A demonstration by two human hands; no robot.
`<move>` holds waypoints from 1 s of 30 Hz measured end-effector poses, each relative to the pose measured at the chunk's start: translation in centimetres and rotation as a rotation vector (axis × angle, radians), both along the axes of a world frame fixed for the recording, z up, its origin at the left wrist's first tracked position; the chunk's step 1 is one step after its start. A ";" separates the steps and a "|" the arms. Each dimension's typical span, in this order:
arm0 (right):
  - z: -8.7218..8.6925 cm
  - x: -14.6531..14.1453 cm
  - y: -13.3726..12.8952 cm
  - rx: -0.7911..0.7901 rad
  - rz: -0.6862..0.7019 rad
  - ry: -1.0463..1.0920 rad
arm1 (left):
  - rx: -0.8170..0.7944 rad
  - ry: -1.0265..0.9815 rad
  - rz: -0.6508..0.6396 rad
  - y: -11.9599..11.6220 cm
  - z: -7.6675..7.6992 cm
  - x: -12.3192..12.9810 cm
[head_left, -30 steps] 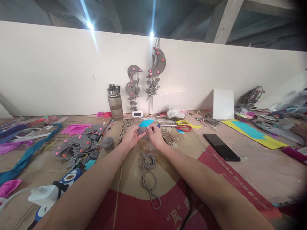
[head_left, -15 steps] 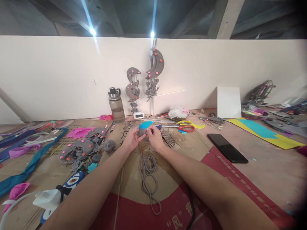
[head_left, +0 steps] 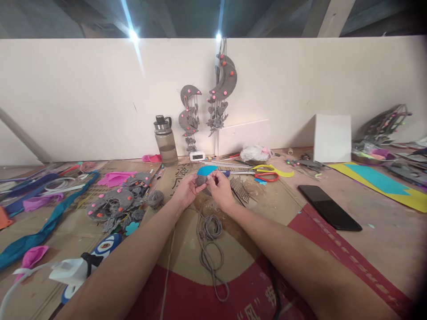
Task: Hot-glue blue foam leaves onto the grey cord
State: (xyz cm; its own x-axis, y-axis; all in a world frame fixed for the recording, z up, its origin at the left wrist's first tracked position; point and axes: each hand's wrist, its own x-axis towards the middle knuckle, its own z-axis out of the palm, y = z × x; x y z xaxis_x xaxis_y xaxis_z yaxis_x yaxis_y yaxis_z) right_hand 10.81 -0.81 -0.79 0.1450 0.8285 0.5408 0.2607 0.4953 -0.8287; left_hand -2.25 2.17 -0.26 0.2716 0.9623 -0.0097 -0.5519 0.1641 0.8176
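Observation:
Between the fingertips of both hands is a small grey felt piece (head_left: 201,180). My left hand (head_left: 187,190) grips its left and lower edge. My right hand (head_left: 220,189) pinches at its right edge; anything finer between those fingers is too small to make out. Just behind it shows a blue felt piece (head_left: 207,170), and I cannot tell whether it is held or lies on the cardboard. Below the hands, a loosely coiled grey cord (head_left: 212,255) lies on the cardboard (head_left: 182,262). A ball of grey yarn (head_left: 155,199) sits left of my left hand.
Scissors (head_left: 267,174) with red and yellow handles lie beyond my right hand. A black phone (head_left: 328,207) rests at right. Behind stand a water bottle (head_left: 166,144) and a small clock (head_left: 197,156). Grey felt crescents (head_left: 111,203) and a power strip (head_left: 108,244) are at left.
The view has shifted slightly, so the surroundings appear a little farther right, with the wall higher. Both hands stay on the grey felt piece, their fingers moving only slightly.

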 end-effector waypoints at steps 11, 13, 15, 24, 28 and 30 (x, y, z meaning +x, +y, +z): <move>0.4 1.5 0.6 0.016 -0.262 -0.067 | 0.334 0.464 0.443 -0.6 -0.1 0.7; 0.5 1.7 0.6 0.046 -0.288 -0.117 | 0.492 0.608 0.484 -1.0 0.1 0.9; 0.5 1.6 0.5 0.088 -0.283 -0.173 | 0.604 0.691 0.474 -1.5 0.2 1.2; 0.5 1.1 -0.2 0.191 -0.189 -0.439 | 0.730 0.905 0.476 -1.6 -0.6 1.8; 0.4 1.3 -0.2 0.187 -0.175 -0.515 | 0.727 0.945 0.481 -1.5 -0.4 1.6; 0.4 1.3 -0.3 0.190 -0.146 -0.525 | 0.662 0.917 0.474 -1.7 -0.2 1.7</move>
State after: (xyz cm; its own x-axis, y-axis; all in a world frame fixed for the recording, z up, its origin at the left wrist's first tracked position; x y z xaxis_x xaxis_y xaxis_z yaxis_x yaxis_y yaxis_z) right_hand 12.06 -1.09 -0.38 -0.0778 0.7014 0.7085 0.6900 0.5508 -0.4695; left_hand -0.57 0.43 -0.47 0.0434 0.8559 0.5153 0.3794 -0.4913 0.7840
